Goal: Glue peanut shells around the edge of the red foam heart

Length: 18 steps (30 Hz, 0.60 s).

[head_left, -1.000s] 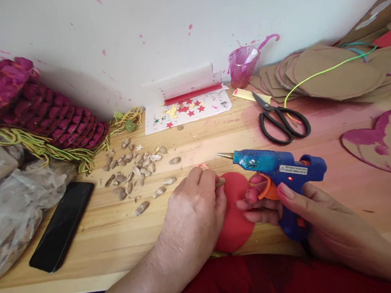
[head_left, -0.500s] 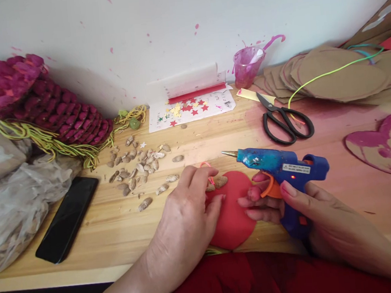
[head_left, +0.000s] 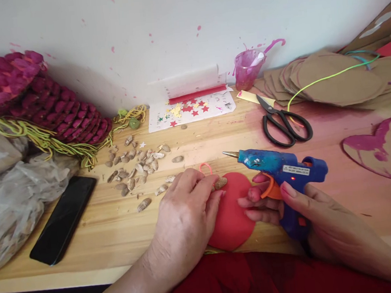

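Note:
A red cut-out (head_left: 233, 211), rounded at its edge, lies on the wooden table in front of me, its left side under my left hand (head_left: 187, 206). The fingers and thumb of that hand close round a peanut (head_left: 220, 183) at the cut-out's top edge; the fingertips partly hide it. Just above them an orange cord loop (head_left: 205, 167) sticks out. My right hand (head_left: 299, 205) grips a blue hot glue gun (head_left: 275, 162) by its handle. Some fingers are around the orange trigger (head_left: 272, 189), and the metal nozzle points left, above the cut-out and touching nothing.
Loose peanuts (head_left: 142, 162) are scattered left of centre, near a black phone (head_left: 63, 222) and a plastic bag (head_left: 19, 207). Behind are paper stars (head_left: 188, 108) on a sheet, black-handled scissors (head_left: 286, 125), a pink-stained cup (head_left: 246, 69), stacked cardboard pieces (head_left: 340, 79) and magenta-painted stacked pieces (head_left: 55, 104).
My left fingers have shifted slightly and now cover more of the peanut, while the orange loop shows more fully. The right hand and glue gun stay nearly still; the view moves a little.

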Each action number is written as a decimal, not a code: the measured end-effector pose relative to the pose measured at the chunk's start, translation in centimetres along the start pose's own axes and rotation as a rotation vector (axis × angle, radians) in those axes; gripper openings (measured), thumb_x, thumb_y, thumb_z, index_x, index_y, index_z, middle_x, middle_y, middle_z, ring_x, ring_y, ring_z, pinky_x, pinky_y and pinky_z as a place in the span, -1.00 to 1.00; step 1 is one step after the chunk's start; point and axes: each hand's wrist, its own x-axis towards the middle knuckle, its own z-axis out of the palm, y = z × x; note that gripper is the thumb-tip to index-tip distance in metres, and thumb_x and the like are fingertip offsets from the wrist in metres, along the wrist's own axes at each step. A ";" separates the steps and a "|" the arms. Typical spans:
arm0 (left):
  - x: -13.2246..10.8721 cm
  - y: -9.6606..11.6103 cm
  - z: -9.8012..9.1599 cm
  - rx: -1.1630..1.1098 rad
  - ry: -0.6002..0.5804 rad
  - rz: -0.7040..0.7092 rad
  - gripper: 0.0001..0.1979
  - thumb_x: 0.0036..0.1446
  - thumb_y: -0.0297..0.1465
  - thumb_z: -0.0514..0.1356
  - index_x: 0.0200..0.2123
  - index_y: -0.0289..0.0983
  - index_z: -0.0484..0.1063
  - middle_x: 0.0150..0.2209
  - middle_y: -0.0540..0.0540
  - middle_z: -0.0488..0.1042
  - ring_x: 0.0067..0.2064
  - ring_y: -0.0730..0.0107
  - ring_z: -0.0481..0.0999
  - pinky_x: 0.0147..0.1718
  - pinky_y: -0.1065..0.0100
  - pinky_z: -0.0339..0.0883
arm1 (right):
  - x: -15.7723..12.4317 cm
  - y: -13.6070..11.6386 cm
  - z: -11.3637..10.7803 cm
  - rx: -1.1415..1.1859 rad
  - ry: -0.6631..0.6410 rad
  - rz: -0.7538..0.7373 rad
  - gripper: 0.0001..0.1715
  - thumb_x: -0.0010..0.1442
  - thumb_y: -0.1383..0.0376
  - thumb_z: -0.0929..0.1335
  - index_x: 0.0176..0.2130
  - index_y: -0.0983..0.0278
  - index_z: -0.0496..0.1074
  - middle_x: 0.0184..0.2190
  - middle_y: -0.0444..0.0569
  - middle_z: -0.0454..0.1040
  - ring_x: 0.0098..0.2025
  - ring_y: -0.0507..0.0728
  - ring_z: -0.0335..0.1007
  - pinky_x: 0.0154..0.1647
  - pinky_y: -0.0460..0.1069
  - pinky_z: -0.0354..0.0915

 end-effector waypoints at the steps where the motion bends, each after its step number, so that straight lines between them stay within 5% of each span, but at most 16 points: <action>1: 0.0 0.0 0.1 0.010 -0.001 0.013 -0.84 0.30 -0.45 0.22 -0.07 -0.23 0.51 -0.24 -0.07 0.46 -0.21 0.30 0.46 -0.23 0.26 0.40 | 0.0 0.0 -0.1 0.001 -0.006 0.002 -0.75 0.14 0.08 0.52 -0.22 0.16 0.63 -0.21 0.03 0.66 -0.09 0.28 0.63 0.00 0.21 0.53; 9: -1.0 -0.7 -0.4 0.239 -0.090 0.259 -0.61 0.36 -0.51 0.06 0.20 -0.28 0.39 -0.11 -0.17 0.48 -0.09 0.18 0.39 -0.08 0.12 0.32 | 0.2 0.2 -0.2 -0.014 -0.011 -0.004 -0.70 0.12 0.06 0.53 -0.19 0.16 0.64 -0.16 0.09 0.67 -0.04 0.32 0.62 0.01 0.21 0.52; 18: -1.9 -1.2 0.0 0.349 -0.177 0.261 -0.53 0.40 -0.32 0.04 0.32 -0.23 0.27 -0.01 -0.22 0.33 0.00 0.07 0.24 -0.03 0.05 0.15 | -0.1 0.2 -0.3 -0.008 0.032 0.000 -0.67 0.07 0.05 0.55 -0.18 0.13 0.65 -0.17 0.06 0.67 -0.09 0.30 0.63 0.01 0.25 0.52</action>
